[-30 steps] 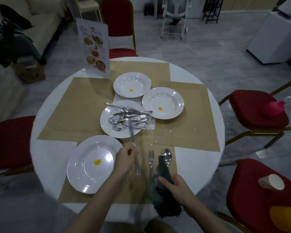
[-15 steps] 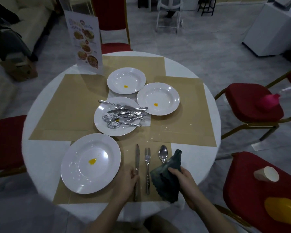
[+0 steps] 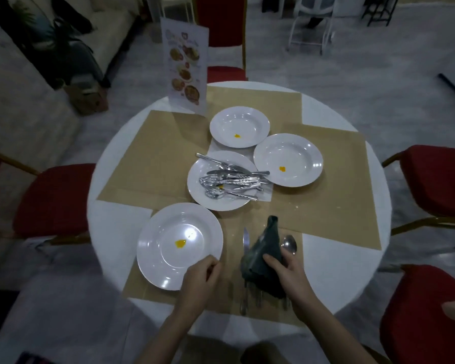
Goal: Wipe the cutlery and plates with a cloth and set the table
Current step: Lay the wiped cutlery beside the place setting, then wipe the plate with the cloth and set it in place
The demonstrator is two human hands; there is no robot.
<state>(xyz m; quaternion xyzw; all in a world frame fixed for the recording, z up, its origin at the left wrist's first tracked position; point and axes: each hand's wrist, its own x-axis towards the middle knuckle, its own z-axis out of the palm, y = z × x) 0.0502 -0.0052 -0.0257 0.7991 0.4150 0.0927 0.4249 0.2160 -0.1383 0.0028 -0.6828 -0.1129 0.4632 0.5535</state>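
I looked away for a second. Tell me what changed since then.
The left hand let go of the knife, now lying beside the spoon, and moved left to the near plate. The right hand carried the dark cloth over the fork. The other plates and cutlery pile stayed put.

The menu card [image 3: 185,66] bears print too blurred to read.

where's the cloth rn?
Head view, lower centre-right: the dark cloth is in the right hand, draped over the laid cutlery between the knife and spoon, right of the nearest plate.
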